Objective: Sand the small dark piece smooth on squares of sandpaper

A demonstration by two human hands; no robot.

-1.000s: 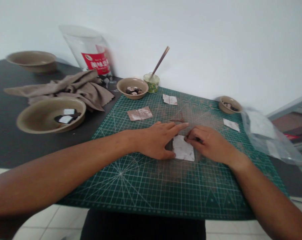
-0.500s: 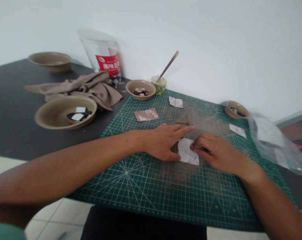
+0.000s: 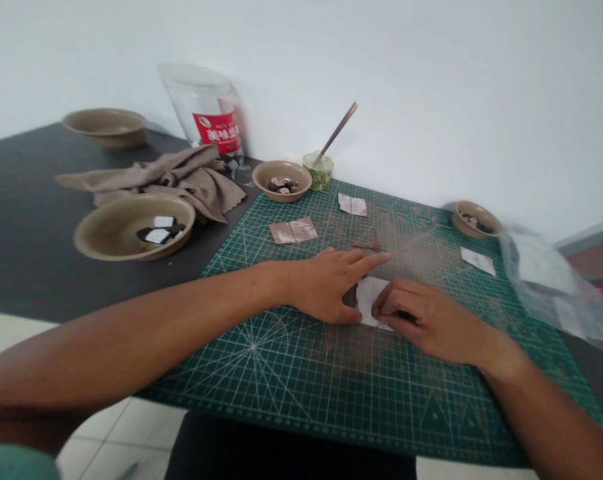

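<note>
**Right hand slides down over the pale sheet**

At the middle of the frame, on the green cutting mat [image 3: 291,373], lies the small pale sheet [image 3: 367,298], flat and pinned from both sides. A second ago most of its face showed; now only its upper left part is visible, because the right hand [image 3: 421,320] has drawn lower and leftward across it, and its curled fingers [image 3: 391,303] now cover the near edge. They press down on the sheet, bent and close together, and seem to pinch something dark and thin against it, though I cannot tell what. The left hand [image 3: 326,283] has hardly shifted: palm down, fingers spread and released, the forefinger stretched toward the upper right along the sheet's top edge, the thumb touching its left side. By the look of it, the stroke across the sheet has gone from its far end to its near end.

Just above the hands sits a reddish-brown sheet [image 3: 293,231], with another pale scrap [image 3: 352,205] further up. Toward the upper middle stand a small bowl [image 3: 282,180] and a little jar with a stick [image 3: 318,170]. At the left, on the dark desk [image 3: 26,227], rest a larger bowl [image 3: 131,227] and a crumpled cloth [image 3: 171,177].
</note>
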